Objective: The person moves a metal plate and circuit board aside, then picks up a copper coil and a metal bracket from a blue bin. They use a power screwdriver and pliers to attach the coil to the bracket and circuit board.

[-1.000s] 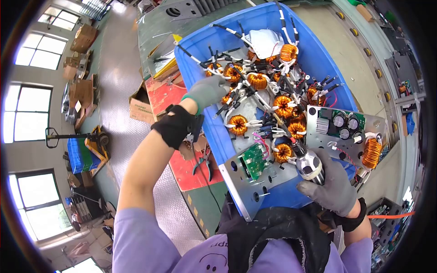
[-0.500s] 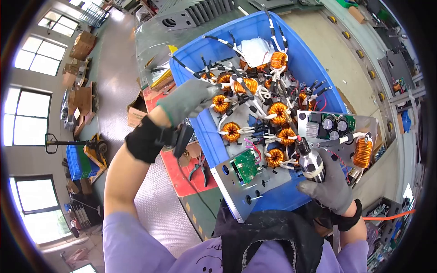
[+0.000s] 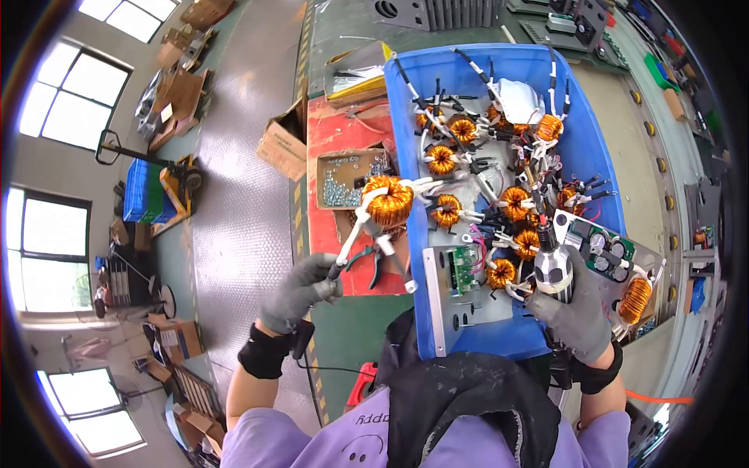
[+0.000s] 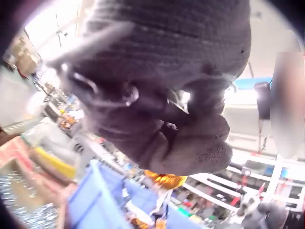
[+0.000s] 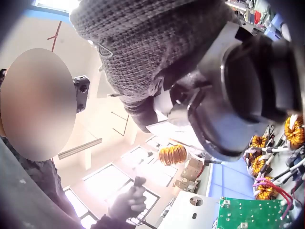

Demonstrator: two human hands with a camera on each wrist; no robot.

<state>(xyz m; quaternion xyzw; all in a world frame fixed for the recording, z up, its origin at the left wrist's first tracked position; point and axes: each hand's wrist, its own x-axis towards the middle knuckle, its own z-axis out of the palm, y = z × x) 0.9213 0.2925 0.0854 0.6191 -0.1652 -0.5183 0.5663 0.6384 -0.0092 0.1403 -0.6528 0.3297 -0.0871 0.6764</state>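
Note:
My gloved left hand [image 3: 300, 292] pinches one sleeved lead of a copper-wound toroidal coil [image 3: 388, 204]. The coil hangs left of the blue bin [image 3: 589, 125], over the red work surface, its other leads sticking out. In the left wrist view the glove [image 4: 167, 71] hides most of the grip, and orange winding [image 4: 164, 180] shows below. My right hand [image 3: 581, 316] grips an electric screwdriver [image 3: 552, 269], bit pointing away over the bin. Several more coils [image 3: 515, 203] lie inside with tangled leads. A metal plate with a green circuit board [image 3: 462, 269] sits at the bin's near left.
On the red surface [image 3: 374, 121] are a cardboard tray of small metal hardware [image 3: 335, 191] and pliers [image 3: 376, 269]. A yellow-edged box [image 3: 355, 82] stands behind. Another circuit board assembly [image 3: 612, 249] lies at the bin's right. An orange cable [image 3: 659, 399] runs at lower right.
My left hand has come out from over the bin, leftward and toward me, bringing a coil by its lead. The right hand keeps hold of the screwdriver. The head view has shifted.

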